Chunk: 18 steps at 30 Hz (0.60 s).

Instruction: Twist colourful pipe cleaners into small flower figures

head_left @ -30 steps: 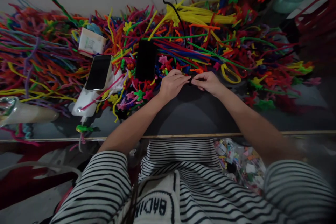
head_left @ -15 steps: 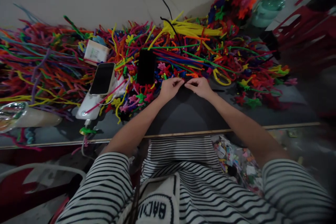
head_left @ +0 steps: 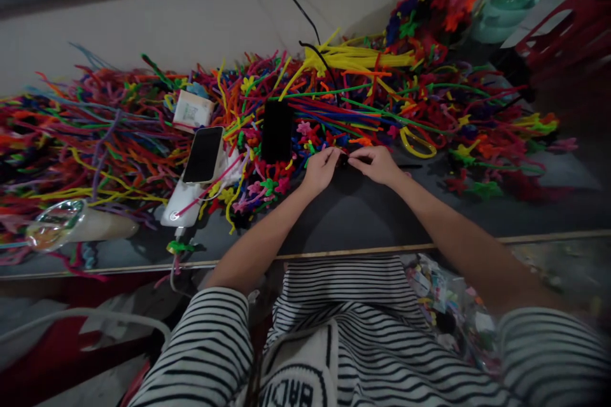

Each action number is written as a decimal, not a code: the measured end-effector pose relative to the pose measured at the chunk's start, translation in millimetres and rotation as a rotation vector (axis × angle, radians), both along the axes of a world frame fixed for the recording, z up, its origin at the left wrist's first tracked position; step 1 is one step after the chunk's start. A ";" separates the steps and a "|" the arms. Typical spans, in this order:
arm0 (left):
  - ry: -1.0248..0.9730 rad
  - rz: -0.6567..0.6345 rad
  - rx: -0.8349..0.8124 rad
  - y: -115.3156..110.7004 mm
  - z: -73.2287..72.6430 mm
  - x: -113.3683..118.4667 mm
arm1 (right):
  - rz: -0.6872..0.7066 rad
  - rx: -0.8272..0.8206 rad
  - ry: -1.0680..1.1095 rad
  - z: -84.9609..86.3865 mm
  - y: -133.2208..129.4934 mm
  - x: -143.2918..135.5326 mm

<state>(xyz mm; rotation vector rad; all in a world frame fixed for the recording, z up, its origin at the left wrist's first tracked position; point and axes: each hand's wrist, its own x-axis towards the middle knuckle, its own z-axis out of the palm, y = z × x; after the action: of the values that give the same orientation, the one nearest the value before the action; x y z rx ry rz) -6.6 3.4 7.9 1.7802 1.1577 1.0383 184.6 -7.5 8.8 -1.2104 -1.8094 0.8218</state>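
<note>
My left hand (head_left: pixel 322 168) and my right hand (head_left: pixel 377 163) meet fingertip to fingertip just above the dark table (head_left: pixel 353 222), both in a pinch. Something small and dark shows between the fingertips, too small to name. Fuzzy pipe cleaners (head_left: pixel 329 116) in many colours lie heaped right behind my hands. Yellow-handled scissors (head_left: pixel 417 143) rest to the right of my right hand. A black phone (head_left: pixel 277 132) lies on the heap, left of my left hand.
At the left, a white phone (head_left: pixel 204 154) rests against a white power bank (head_left: pixel 181 203) with a cable. A clear cup (head_left: pixel 102 224) lies on its side near the table's front edge. A small box (head_left: pixel 193 110) sits on the heap. Fuzzy flowers (head_left: pixel 482 152) are piled at the right.
The view has shifted, so the table and heap sit lower and further right in the picture. Both hands stay pinched close together over the same spot.
</note>
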 end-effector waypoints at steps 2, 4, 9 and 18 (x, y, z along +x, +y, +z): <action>-0.018 -0.003 -0.028 1.1 -1.0 -1.6 | -0.029 0.036 -0.023 -0.1 0.0 -1.2; -0.013 -0.018 -0.024 2.8 -1.4 -3.9 | -0.031 0.044 -0.033 1.5 -0.3 -1.9; 0.012 -0.074 -0.006 4.9 0.3 -9.3 | -0.022 0.044 -0.084 6.6 -2.5 -2.5; 0.149 -0.123 0.104 -0.8 7.3 -8.9 | -0.015 0.114 -0.160 3.8 -3.7 -4.0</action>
<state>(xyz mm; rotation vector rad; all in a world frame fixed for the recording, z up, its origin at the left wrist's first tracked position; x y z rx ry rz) -15.4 2.5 15.2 2.0131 1.0846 0.9208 180.6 -11.2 12.6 -1.2435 -1.9455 0.6188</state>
